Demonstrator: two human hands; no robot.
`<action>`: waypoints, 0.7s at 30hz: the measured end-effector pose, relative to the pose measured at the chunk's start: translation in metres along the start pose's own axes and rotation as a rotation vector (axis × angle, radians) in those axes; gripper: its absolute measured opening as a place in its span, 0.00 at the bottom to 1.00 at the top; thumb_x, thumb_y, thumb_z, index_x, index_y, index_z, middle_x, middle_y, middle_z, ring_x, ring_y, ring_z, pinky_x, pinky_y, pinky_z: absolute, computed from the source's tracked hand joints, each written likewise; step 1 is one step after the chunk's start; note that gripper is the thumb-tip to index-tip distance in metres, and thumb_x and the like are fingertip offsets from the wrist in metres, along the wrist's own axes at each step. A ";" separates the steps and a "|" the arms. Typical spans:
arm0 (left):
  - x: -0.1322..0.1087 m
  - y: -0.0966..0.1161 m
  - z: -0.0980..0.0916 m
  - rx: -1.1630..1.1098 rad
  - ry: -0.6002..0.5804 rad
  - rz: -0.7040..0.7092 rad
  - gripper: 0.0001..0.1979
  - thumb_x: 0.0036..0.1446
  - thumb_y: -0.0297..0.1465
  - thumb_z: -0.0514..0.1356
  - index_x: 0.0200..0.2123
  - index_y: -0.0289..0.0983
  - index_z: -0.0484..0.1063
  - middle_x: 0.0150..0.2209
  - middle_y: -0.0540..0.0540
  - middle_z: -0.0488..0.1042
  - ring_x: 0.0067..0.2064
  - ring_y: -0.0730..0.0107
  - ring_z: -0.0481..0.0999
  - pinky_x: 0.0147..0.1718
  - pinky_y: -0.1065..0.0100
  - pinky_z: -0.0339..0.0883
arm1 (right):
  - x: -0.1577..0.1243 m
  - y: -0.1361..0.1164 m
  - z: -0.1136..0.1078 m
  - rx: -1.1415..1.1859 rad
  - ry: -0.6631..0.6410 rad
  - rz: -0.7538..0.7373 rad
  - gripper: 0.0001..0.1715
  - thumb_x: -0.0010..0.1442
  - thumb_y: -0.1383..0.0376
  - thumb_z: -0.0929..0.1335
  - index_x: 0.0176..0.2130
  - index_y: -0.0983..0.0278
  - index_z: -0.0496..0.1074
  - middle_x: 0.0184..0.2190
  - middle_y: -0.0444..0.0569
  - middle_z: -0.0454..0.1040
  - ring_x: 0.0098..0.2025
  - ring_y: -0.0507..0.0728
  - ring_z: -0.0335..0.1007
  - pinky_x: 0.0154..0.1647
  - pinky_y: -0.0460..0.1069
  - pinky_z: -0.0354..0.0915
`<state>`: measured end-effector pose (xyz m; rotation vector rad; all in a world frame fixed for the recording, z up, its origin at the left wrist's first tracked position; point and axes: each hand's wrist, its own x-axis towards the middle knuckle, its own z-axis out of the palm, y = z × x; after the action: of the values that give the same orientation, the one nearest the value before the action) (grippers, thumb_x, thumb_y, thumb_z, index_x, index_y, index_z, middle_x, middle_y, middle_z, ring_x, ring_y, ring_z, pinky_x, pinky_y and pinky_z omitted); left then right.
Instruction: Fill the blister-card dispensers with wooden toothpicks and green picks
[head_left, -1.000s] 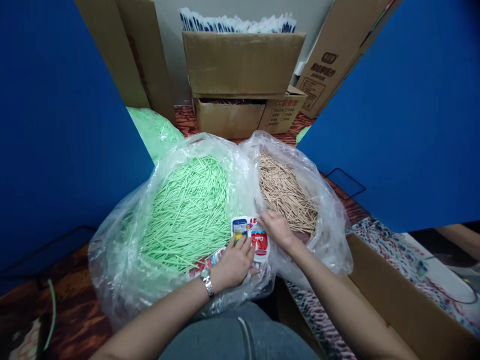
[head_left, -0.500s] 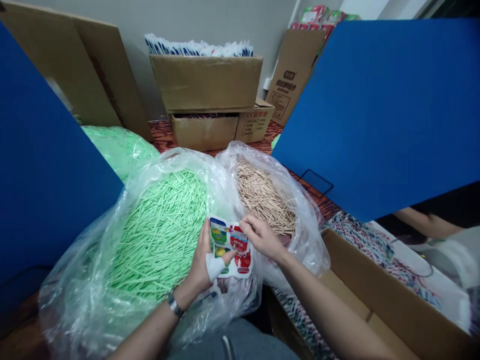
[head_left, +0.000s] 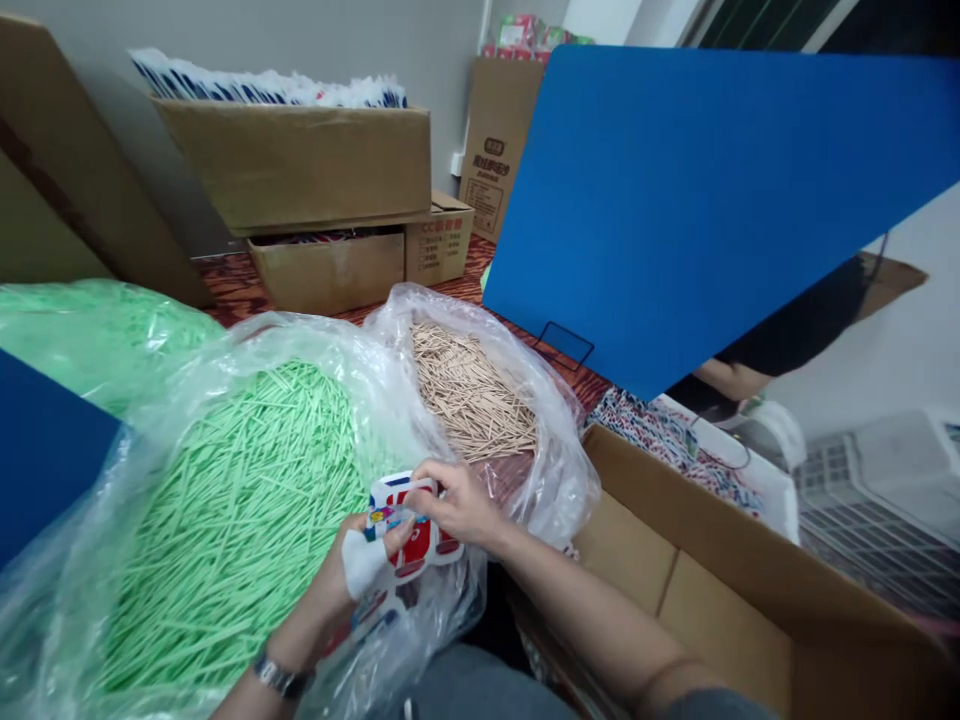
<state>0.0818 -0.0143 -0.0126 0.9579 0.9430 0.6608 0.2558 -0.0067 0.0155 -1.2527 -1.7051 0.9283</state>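
A flat white packet (head_left: 417, 548) printed with red, blue and yellow pictures is held in front of me. My left hand (head_left: 328, 585), white tape around the base of its thumb, grips the packet's left side with the thumb over its face. My right hand (head_left: 463, 508) is closed on the packet's upper edge, thumb and fingers pinching it; its exact hold is partly hidden. Below and left lie many thin green sticks (head_left: 247, 520) in an open clear plastic bag (head_left: 289, 330). Beyond my right hand, thin tan sticks (head_left: 476, 395) fill another clear bag (head_left: 566, 450).
An open cardboard box (head_left: 739, 610) stands at my right. A large blue board (head_left: 675, 200) rises above it, another blue board (head_left: 45, 450) at left. Behind the bags is a carton (head_left: 315, 165) packed with white-and-blue packets. A person's arm (head_left: 731, 380) shows at far right.
My view has swung right, so the bags and boxes sit further left. My right hand has moved further over the packet's face, and the packet is now tilted more.
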 end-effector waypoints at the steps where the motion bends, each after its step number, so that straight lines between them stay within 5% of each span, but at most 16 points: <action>1: 0.000 -0.001 0.000 0.061 0.003 0.018 0.14 0.45 0.38 0.68 0.23 0.32 0.72 0.20 0.50 0.73 0.23 0.72 0.69 0.25 0.72 0.64 | -0.002 -0.001 0.000 -0.046 0.013 -0.030 0.13 0.59 0.57 0.67 0.30 0.64 0.72 0.24 0.40 0.68 0.27 0.49 0.62 0.30 0.44 0.57; 4: 0.003 -0.005 0.000 0.186 0.054 0.063 0.16 0.42 0.37 0.69 0.18 0.32 0.68 0.16 0.53 0.68 0.20 0.76 0.64 0.21 0.75 0.58 | -0.008 -0.005 0.001 -0.153 0.010 -0.154 0.13 0.62 0.59 0.65 0.31 0.64 0.73 0.27 0.44 0.72 0.30 0.51 0.67 0.35 0.45 0.60; 7: 0.006 -0.010 0.001 0.191 0.089 0.075 0.14 0.39 0.36 0.70 0.23 0.32 0.73 0.20 0.51 0.72 0.22 0.74 0.67 0.23 0.74 0.62 | -0.013 0.000 -0.001 -0.124 -0.095 -0.221 0.14 0.65 0.61 0.61 0.39 0.64 0.73 0.33 0.48 0.76 0.36 0.52 0.70 0.39 0.46 0.63; 11: 0.004 -0.016 -0.001 0.170 0.123 0.023 0.17 0.39 0.37 0.70 0.29 0.31 0.76 0.24 0.47 0.78 0.25 0.67 0.73 0.27 0.70 0.68 | -0.015 0.037 -0.033 -0.027 -0.105 -0.108 0.19 0.66 0.61 0.59 0.55 0.63 0.61 0.43 0.49 0.74 0.42 0.52 0.71 0.42 0.47 0.65; 14: -0.001 -0.019 -0.002 0.176 0.159 0.008 0.17 0.40 0.38 0.70 0.29 0.30 0.76 0.24 0.45 0.78 0.24 0.66 0.74 0.26 0.68 0.69 | -0.015 0.081 -0.081 -0.457 0.107 0.085 0.14 0.67 0.64 0.57 0.49 0.65 0.64 0.44 0.52 0.72 0.46 0.54 0.68 0.48 0.50 0.64; 16: -0.002 -0.019 -0.001 0.171 0.149 -0.005 0.18 0.39 0.39 0.70 0.29 0.31 0.77 0.24 0.45 0.78 0.23 0.66 0.74 0.25 0.68 0.69 | -0.018 0.107 -0.113 -0.912 -0.014 0.277 0.16 0.63 0.67 0.60 0.50 0.65 0.63 0.48 0.55 0.69 0.51 0.56 0.65 0.51 0.51 0.61; 21: 0.000 -0.019 0.010 0.172 0.082 -0.012 0.19 0.37 0.41 0.71 0.28 0.32 0.77 0.25 0.46 0.78 0.24 0.67 0.73 0.24 0.71 0.68 | -0.026 0.142 -0.144 -1.097 -0.131 0.415 0.19 0.57 0.73 0.62 0.50 0.67 0.64 0.49 0.58 0.66 0.44 0.57 0.68 0.46 0.51 0.63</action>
<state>0.0917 -0.0267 -0.0269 1.0825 1.0905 0.6198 0.4445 0.0159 -0.0587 -2.3468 -2.1820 0.2120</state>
